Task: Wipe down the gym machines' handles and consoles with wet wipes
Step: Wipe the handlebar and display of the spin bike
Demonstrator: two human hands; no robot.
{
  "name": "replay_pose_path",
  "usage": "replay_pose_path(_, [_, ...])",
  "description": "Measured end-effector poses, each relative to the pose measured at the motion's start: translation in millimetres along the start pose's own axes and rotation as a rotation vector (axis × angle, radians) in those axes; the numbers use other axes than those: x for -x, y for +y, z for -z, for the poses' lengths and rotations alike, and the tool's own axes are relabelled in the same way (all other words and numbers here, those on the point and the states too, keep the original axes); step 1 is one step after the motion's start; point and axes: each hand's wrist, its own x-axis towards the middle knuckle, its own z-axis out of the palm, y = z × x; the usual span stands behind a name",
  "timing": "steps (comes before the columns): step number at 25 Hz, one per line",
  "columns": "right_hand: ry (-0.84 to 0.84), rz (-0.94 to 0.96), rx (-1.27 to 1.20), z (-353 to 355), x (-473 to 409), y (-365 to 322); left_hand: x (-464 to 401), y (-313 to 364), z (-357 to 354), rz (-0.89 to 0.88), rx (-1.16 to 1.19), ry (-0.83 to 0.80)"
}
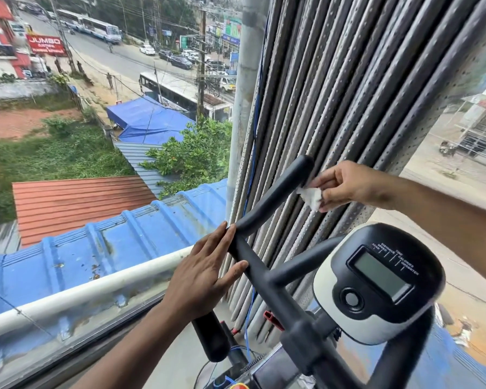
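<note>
An exercise bike's black handlebar [275,197] rises from the lower middle and bends up toward the centre. My right hand [345,186] pinches a crumpled white wet wipe [310,196] just beside the upper right side of the bar's raised end. Lower down, at the bend, my left hand [205,273] rests against the bar with its fingers straight and its thumb under the tube. The bike's console [376,282], black and cream with a grey screen and a round button, sits at the lower right.
A window fills the view, with a white rail [82,293] along its lower edge. Perforated grey vertical slats [334,122] and a blue cable stand right behind the handlebar. A second black grip [211,338] sticks up below my left hand.
</note>
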Motion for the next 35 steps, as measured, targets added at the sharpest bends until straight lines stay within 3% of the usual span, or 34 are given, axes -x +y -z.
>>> replay_pose_path(2, [0.107,0.052,0.114,10,17,-11,-1,-3,2,-0.026,0.053,-0.028])
replay_pose_path(5, [0.403,0.259,0.417,19,62,-45,-6,-20,23,-0.078,0.260,-0.147])
replay_pose_path(7, [0.567,0.395,0.562,11,96,-61,-17,-37,44,-0.164,0.186,-0.160])
replay_pose_path(9, [0.630,0.462,0.555,-15,131,-68,-40,-47,66,-0.313,0.018,-0.085])
replay_pose_path(12, [0.645,0.497,0.522,-81,171,-63,-90,-37,85,-0.560,-0.151,-0.026])
replay_pose_path(16, [0.611,0.479,0.641,-156,167,-35,-143,-3,78,-0.762,-0.348,0.001])
replay_pose_path(24, [0.509,0.326,0.793,-200,144,-15,-184,45,62,-1.096,-0.529,0.158])
replay_pose_path(30, [0.507,0.304,0.894,-227,71,7,-219,48,40,-1.191,-0.286,0.138])
replay_pose_path(35, [0.618,0.306,0.822,-246,29,9,-234,43,35,-1.312,-0.154,0.114])
